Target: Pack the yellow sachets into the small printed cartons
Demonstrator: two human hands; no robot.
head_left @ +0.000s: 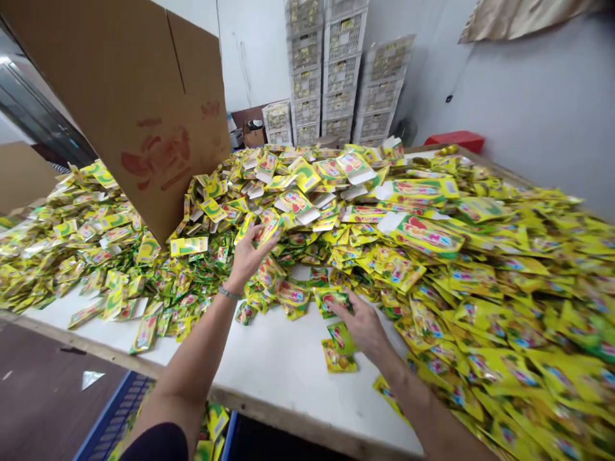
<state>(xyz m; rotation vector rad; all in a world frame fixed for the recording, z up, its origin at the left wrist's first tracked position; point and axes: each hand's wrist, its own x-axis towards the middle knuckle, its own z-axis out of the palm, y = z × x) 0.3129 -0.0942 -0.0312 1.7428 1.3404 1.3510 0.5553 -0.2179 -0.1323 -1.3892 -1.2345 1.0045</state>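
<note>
My left hand reaches over the heap with its fingers spread, close to a small yellow carton with a watermelon print. Whether it touches that carton is hard to see. On the white table, my right hand has thumb and fingers closed around the edge of a green and yellow sachet. Just below it lie a green sachet and a yellow sachet, partly overlapping. Slim yellow cartons, some with white flaps open, rest on top of the pile of sachets.
A tall cardboard box stands in the heap at left. Yellow sachets cover the table's right side. Beneath the front edge is a blue crate with yellow packs. Stacked white crates and a red object are behind.
</note>
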